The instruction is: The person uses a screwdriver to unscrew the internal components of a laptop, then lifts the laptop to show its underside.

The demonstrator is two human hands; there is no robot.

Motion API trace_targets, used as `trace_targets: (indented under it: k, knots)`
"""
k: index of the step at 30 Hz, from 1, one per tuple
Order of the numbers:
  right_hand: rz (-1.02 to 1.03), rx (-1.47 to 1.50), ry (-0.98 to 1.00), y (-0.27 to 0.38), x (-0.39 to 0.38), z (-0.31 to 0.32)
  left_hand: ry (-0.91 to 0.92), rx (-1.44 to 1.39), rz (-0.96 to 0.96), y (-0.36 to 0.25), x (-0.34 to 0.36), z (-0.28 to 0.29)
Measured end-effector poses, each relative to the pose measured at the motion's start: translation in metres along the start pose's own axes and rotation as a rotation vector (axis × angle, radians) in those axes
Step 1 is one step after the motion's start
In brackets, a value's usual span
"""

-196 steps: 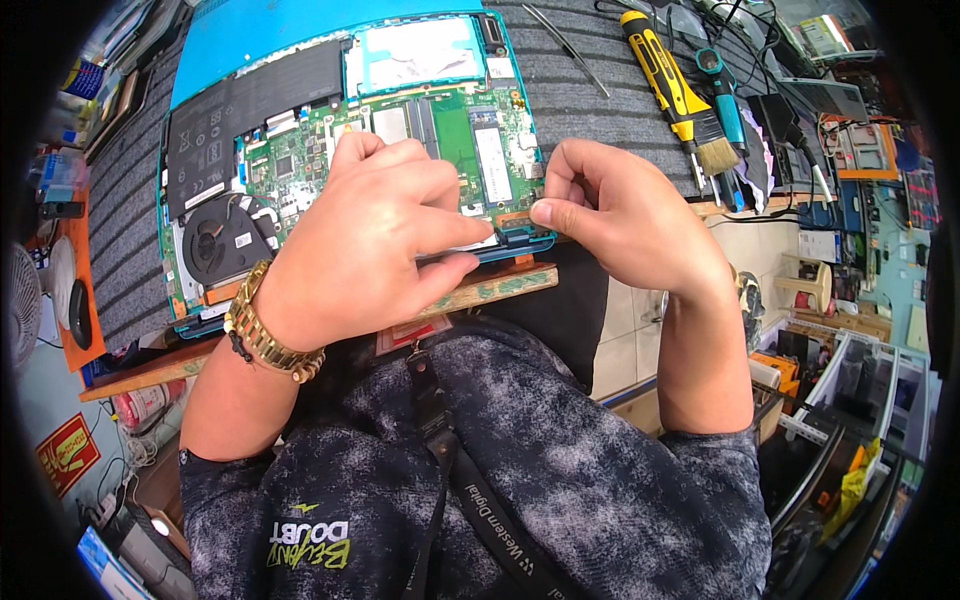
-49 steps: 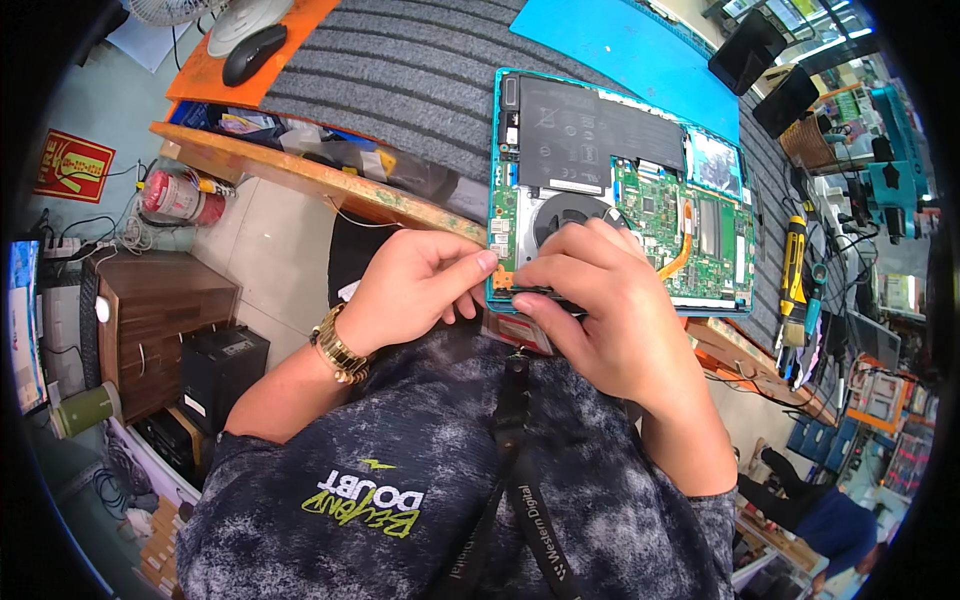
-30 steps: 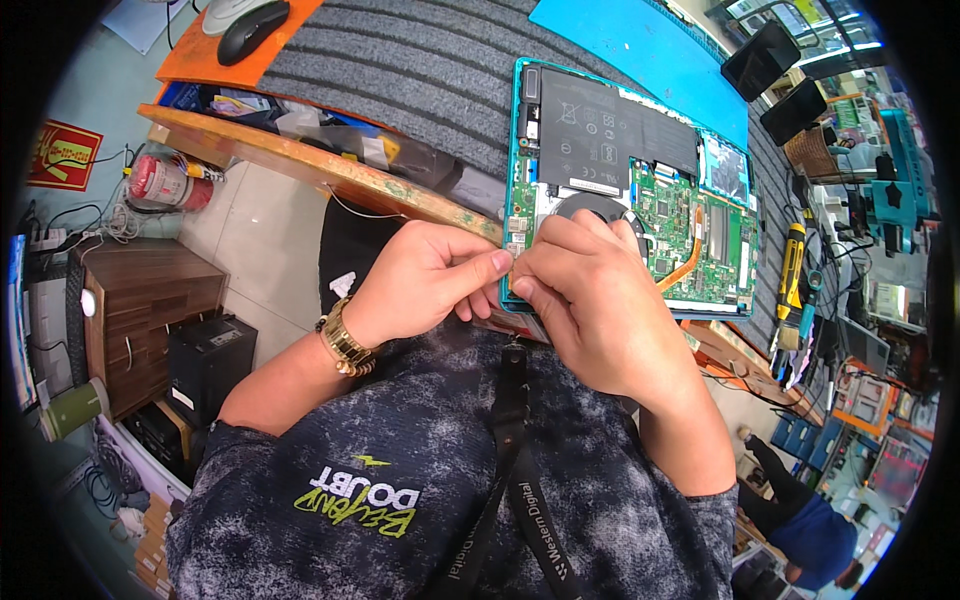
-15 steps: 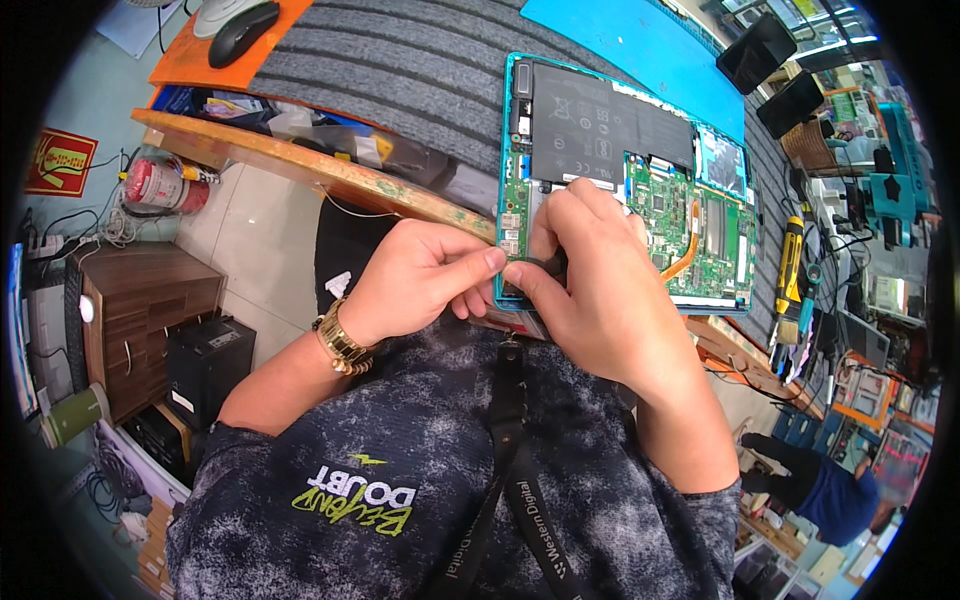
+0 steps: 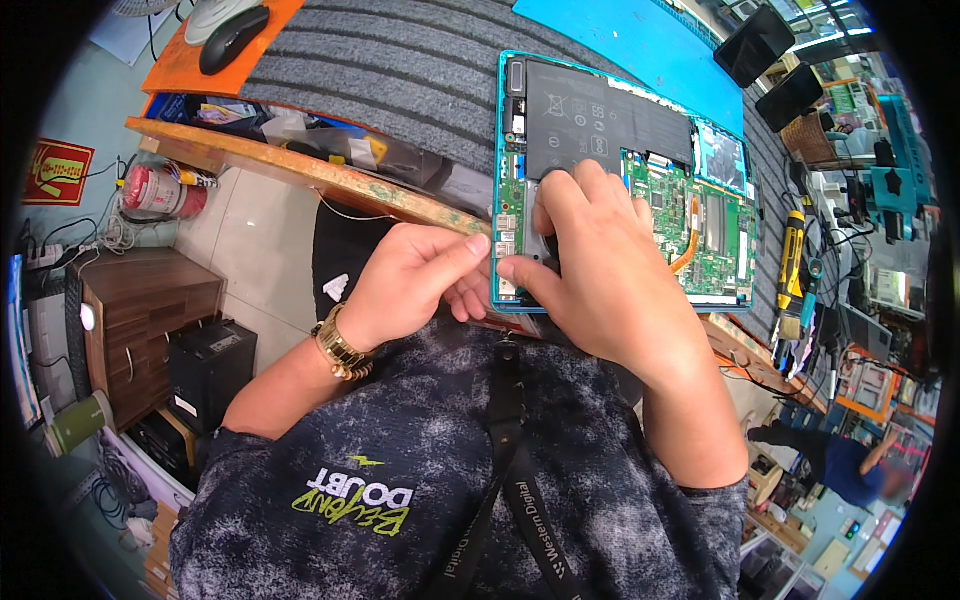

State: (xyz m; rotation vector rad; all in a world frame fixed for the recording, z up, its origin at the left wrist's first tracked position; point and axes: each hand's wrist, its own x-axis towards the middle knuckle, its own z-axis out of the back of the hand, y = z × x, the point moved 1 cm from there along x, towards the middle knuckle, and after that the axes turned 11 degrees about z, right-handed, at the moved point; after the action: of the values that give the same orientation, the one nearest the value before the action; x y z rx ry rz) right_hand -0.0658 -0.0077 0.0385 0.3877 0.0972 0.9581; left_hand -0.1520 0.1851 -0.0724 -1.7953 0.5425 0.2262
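An opened laptop base (image 5: pixel 745 272) with a teal rim lies at the table's front edge, its inside facing up. A flat black battery (image 5: pixel 570 110) fills its far left part, and a green circuit board (image 5: pixel 665 200) with a copper heat pipe (image 5: pixel 692 235) takes up the right. My left hand (image 5: pixel 425 272) is closed at the base's left edge, thumb at the rim and fingers curled lower down. Over the near left part, my right hand (image 5: pixel 610 265) is closed, its thumb by the metal side ports. Its curled fingers hide whatever they hold.
A grey ridged mat (image 5: pixel 380 80) and a blue mat (image 5: pixel 620 45) cover the table. An open drawer (image 5: pixel 300 160) of loose parts sits left of the laptop. A yellow-handled tool (image 5: pixel 790 265) and a brush (image 5: pixel 788 330) are at the right. Someone in blue (image 5: pixel 850 470) is farther right.
The thumbs, nearly touching before, have drawn apart, the left one moving slightly up and left along the rim. My right hand's knuckles have lifted a little. The laptop appears slightly further left.
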Motion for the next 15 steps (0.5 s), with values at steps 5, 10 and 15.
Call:
trace_targets:
  k: [5, 10, 15]
  knots:
    - [-0.111, 0.201, -0.102, -0.017, -0.013, 0.016, -0.007, -0.116, 0.077, -0.005, -0.002, -0.002]
    - [-0.194, 0.199, -0.293, -0.039, -0.062, 0.037, 0.010, -0.030, 0.118, -0.006, -0.004, -0.005]
    - [-0.407, 0.100, -0.462, -0.078, -0.130, 0.057, 0.020, 0.012, 0.140, -0.007, -0.003, -0.014]
